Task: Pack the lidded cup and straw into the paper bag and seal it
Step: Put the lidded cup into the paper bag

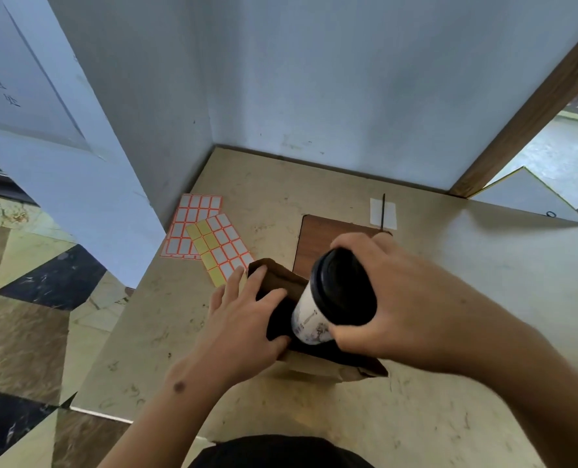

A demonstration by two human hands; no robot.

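My right hand [392,298] has its fingers wrapped around the lidded cup [331,298], gripping it by the black lid, its white body tilted down into the open mouth of the paper bag [277,282]. My left hand [243,319] holds the bag's rim, fingers clasped over its left edge. The bag stands on the worktop [449,383]. The straw [383,211] lies in its wrapper farther back, beside a wooden board [314,241]. Two label sheets [206,238] lie to the left.

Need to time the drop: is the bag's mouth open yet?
Open: left hand holds the paper bag mouth spread, and the cup is entering it.
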